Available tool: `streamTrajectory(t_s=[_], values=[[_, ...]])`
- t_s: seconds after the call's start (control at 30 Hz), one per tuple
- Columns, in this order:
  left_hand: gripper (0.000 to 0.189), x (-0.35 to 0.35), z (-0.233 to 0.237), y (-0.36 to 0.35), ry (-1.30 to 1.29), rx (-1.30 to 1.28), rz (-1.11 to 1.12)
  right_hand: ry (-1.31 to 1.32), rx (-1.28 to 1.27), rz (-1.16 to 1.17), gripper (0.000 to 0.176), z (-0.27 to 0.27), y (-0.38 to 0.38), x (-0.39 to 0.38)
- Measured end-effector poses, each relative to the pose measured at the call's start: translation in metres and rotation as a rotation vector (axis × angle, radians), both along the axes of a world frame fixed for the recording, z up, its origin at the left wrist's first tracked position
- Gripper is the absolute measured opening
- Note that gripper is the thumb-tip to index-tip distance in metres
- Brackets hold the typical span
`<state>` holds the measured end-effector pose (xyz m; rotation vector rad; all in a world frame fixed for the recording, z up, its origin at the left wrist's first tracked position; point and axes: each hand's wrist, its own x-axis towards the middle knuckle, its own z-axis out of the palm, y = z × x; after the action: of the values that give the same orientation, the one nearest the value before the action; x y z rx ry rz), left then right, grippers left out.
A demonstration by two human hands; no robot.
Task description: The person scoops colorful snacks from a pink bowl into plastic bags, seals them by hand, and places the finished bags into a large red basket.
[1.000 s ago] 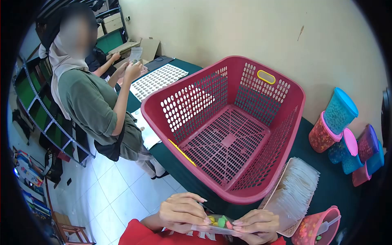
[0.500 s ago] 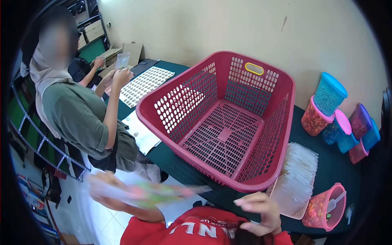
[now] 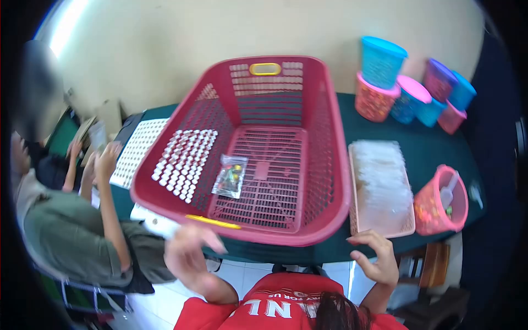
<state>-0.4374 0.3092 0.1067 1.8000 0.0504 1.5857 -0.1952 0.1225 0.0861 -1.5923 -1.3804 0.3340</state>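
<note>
A large maroon plastic basket stands in front of me on the table. Inside it, on the left of its slatted floor, lies a clear plastic bag with red, yellow and green pieces in it. My left hand, slightly blurred, is just below the basket's near rim by its yellow handle grip; its fingers are apart and hold nothing. My right hand is also open, thumb and fingers spread, nearest to a pink tray holding a stack of clear plastic bags.
Right of the tray stands a pink tub of colourful pieces with a clear scoop. Several lidded tubs stand at the back right. On the left, a co-worker holds a clear bag near a sheet of round stickers.
My left hand has let go of the filled bag, which now lies in the basket. My view has turned to the right. The right hand stays open.
</note>
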Motion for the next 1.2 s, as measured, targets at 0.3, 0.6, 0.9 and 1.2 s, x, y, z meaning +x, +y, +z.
streamTrajectory(t_s=[0.3,0.6,0.9,1.2], values=[[0.041,0.135,-0.079,-0.044,1.159,0.178,-0.936,0.067,-0.229,-0.583,0.020,-0.027,-0.086,-0.018],[0.061,0.260,-0.152,-0.088,1.085,0.231,-0.272,0.093,-0.291,-0.591,0.022,-0.037,-0.163,0.004],[0.052,0.298,-0.189,-0.107,1.102,0.185,0.188,0.063,-0.385,-0.563,0.025,-0.044,-0.264,0.065],[0.026,0.292,-0.172,-0.126,0.994,-0.003,0.188,0.091,-0.433,-0.540,0.026,-0.047,-0.328,0.106]])
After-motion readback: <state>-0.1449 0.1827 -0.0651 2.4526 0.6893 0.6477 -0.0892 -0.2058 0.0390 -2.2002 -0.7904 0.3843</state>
